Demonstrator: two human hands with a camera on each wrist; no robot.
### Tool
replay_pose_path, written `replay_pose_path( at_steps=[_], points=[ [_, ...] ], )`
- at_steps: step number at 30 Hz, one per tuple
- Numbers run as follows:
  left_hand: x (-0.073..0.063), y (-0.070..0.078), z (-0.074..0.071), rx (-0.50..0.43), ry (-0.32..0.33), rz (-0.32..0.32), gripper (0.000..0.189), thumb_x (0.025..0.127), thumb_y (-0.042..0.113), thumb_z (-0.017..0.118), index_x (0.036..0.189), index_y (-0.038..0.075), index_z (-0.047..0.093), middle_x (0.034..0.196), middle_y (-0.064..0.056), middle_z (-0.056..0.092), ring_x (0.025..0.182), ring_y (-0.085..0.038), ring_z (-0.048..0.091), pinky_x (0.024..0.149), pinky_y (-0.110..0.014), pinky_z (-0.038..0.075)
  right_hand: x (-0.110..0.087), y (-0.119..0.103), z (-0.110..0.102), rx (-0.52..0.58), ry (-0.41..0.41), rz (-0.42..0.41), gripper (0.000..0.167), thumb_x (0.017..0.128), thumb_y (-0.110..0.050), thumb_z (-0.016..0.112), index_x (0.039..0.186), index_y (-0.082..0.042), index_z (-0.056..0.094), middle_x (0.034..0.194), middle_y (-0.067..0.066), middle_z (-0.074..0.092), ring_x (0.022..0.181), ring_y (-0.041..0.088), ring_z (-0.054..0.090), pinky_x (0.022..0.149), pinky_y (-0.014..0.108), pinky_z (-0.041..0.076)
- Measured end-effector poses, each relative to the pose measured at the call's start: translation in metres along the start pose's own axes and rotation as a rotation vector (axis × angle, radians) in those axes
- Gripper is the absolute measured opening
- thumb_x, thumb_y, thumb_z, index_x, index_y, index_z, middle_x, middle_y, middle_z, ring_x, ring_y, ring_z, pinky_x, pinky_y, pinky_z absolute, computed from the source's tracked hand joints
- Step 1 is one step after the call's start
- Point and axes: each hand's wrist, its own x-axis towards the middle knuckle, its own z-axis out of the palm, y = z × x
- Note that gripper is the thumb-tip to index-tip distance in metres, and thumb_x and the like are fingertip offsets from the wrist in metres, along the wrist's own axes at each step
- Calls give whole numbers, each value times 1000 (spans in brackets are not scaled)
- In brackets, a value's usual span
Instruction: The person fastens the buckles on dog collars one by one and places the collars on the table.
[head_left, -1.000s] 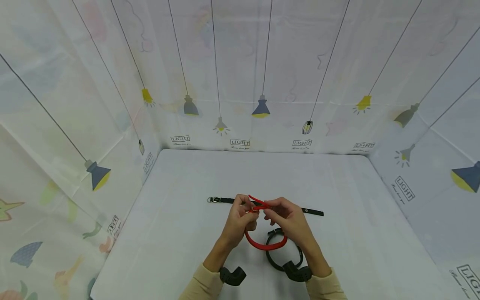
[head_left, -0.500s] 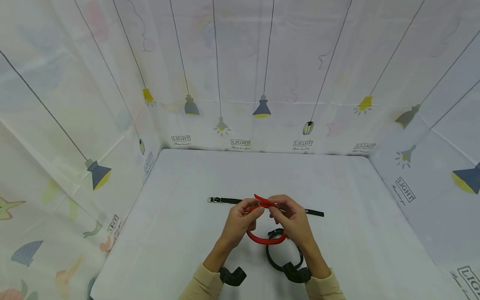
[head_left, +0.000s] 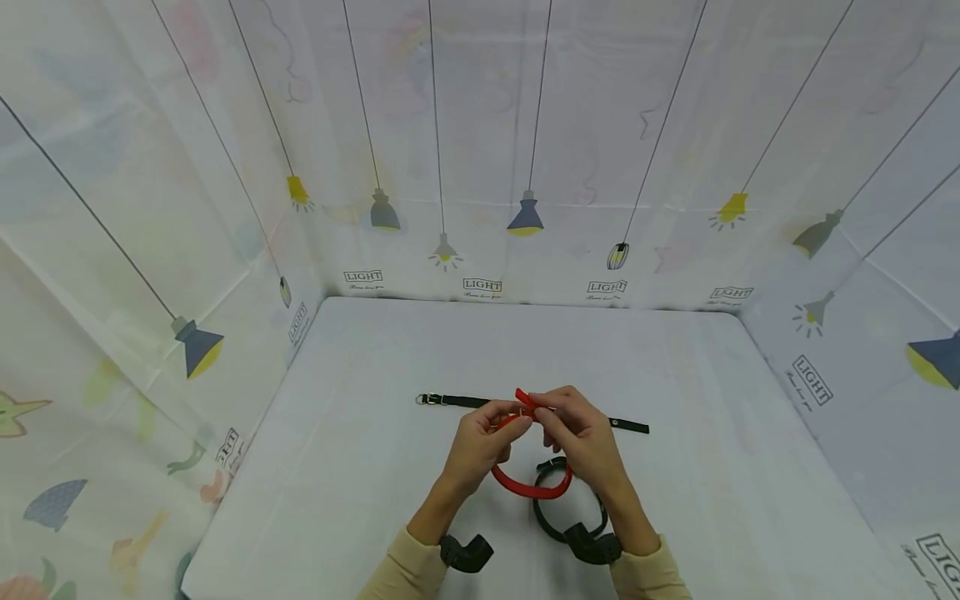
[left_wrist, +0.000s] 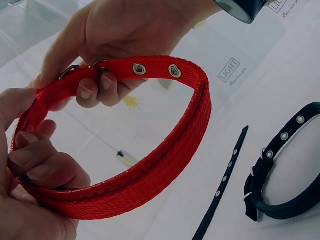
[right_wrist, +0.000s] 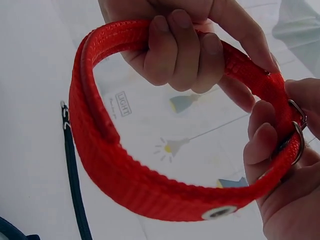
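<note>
A red collar (head_left: 536, 492) with metal eyelets is held up as a loop between both hands, above the table. My left hand (head_left: 476, 442) grips one side of its band, fingers curled round it, as the left wrist view of the red collar (left_wrist: 150, 185) shows. Beside a metal buckle (right_wrist: 298, 120), my right hand (head_left: 585, 433) pinches the band. The red strap's tip (head_left: 522, 395) sticks up between the hands. Fingers partly cover the buckle, so how far the strap passes through it cannot be told.
Behind the hands a black collar (head_left: 453, 401) lies stretched out, its middle hidden by them. A looped black collar (head_left: 543, 525) rests on the white table (head_left: 360, 358) under the right forearm. Patterned cloth (head_left: 480, 242) walls in the table's back and sides.
Both hands have shifted slightly right with the red collar. The left fingers have changed their grip near the buckle. Less of the strap's tip shows above the hands. The black collars lie unchanged.
</note>
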Motion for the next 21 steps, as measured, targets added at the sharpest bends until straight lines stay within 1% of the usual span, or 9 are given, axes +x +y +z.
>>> replay_pose_path(
  at_steps=[5,11,16,21],
  points=[
    [1,0,0,29,-1,10,26,96,28,69,116,11,70,66,-1,49,54,-11,43,51,-22,37,0,0,-1,-11,-21,-28,26,100,-5,58,124,-8,68,102,6,57,68,19,60,58,29,55],
    [0,0,-1,42,-11,-8,27,96,31,69,116,14,70,67,-3,49,54,-12,44,52,-21,38,1,1,0,8,-32,-84,23,101,3,52,117,-3,66,100,11,55,70,20,60,59,28,55],
    [-1,1,-1,50,-19,7,26,96,29,69,116,13,69,68,-6,49,55,-11,43,52,-21,37,1,2,2,14,-13,-78,19,102,2,48,109,-4,65,97,11,53,67,20,60,57,26,53],
    [-3,1,-2,62,-23,31,25,97,27,68,117,12,69,72,-6,53,55,-9,43,51,-21,36,0,4,2,20,-28,-47,19,103,0,47,106,-5,65,97,10,54,68,20,64,59,27,56]
  ],
)
